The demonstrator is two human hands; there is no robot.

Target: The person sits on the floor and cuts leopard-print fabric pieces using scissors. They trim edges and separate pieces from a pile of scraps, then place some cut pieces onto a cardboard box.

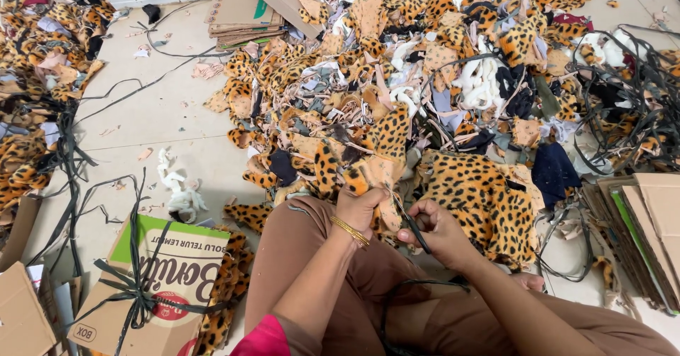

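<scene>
Scrap heap (453, 65): leopard-print and pale fabric offcuts spread across the far floor, centre to right.
Cardboard box (152, 292): near left, tied with a dark strap, green-topped.
Leopard-print piece (379, 161): held upright at centre, just above the person's knees.
Left hand (360, 207): closed around the piece's lower edge; gold bangles on the wrist.
Right hand (439, 232): fingers pinched on a thin dark tool (414, 233), its tip at the piece.
</scene>
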